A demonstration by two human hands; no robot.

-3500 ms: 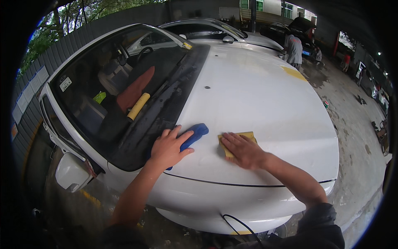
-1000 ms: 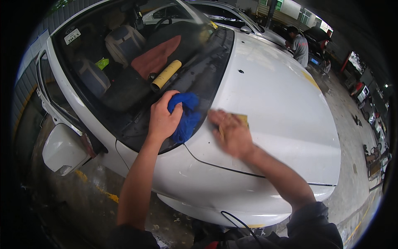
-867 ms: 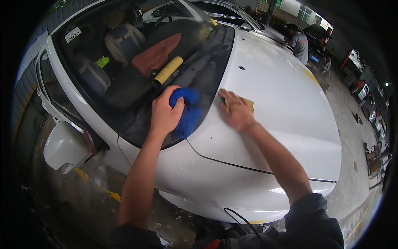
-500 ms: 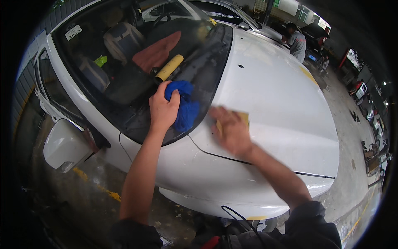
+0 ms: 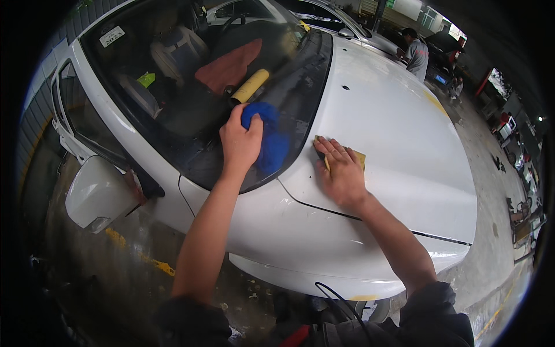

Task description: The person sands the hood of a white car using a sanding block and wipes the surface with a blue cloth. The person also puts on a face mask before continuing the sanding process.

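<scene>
A bunched blue cloth [image 5: 274, 151] is gripped in my left hand [image 5: 240, 143], over the lower part of the windshield [image 5: 167, 130] of a white car. My fingers close round the cloth's upper end, and the rest hangs toward the hood's rear edge. My right hand [image 5: 346, 182] presses a yellow sheet [image 5: 361, 159], which looks like sandpaper, flat on the white hood [image 5: 399, 133] near its rear corner. The palm and fingers hide most of the sheet. Just beyond my left hand is a yellow cylinder [image 5: 251, 87] with a dark end; I cannot tell which side of the glass it is on.
The white side mirror [image 5: 98, 194] juts out at the left. A black hose or cable [image 5: 341, 298] loops at my front. Another person [image 5: 415, 56] stands at the far side by a grey car [image 5: 370, 41]. A reddish shape [image 5: 228, 68] shows at the windshield.
My right hand, blurred by motion before, now shows sharply and lies a little farther right with the yellow sheet. The whole view has shifted slightly. My left hand keeps hold of the blue cloth.
</scene>
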